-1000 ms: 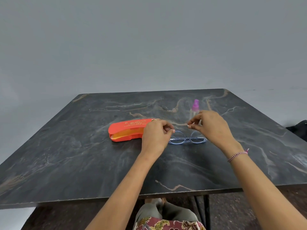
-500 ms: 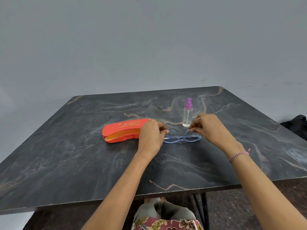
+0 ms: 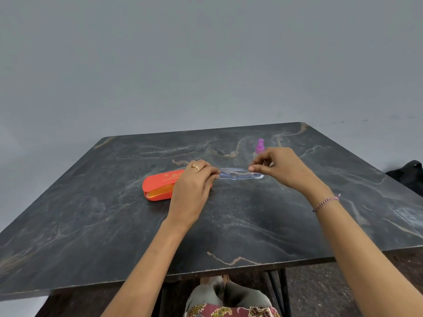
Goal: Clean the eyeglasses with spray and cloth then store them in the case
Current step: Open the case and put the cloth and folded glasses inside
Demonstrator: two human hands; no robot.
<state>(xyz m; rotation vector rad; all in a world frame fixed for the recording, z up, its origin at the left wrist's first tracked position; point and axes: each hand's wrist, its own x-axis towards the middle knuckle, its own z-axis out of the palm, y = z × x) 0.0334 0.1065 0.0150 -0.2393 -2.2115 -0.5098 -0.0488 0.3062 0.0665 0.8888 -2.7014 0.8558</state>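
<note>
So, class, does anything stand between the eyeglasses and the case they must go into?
No separate object does. Only the left hand, pinching the eyeglasses, covers one end of the case, whose lid looks barely ajar.

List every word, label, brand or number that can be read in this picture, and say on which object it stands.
Orange case: a few lines of gold print on its lid, too small and blurred to read.
Spray bottle: no label can be seen.
Nothing else shows any text.
</note>
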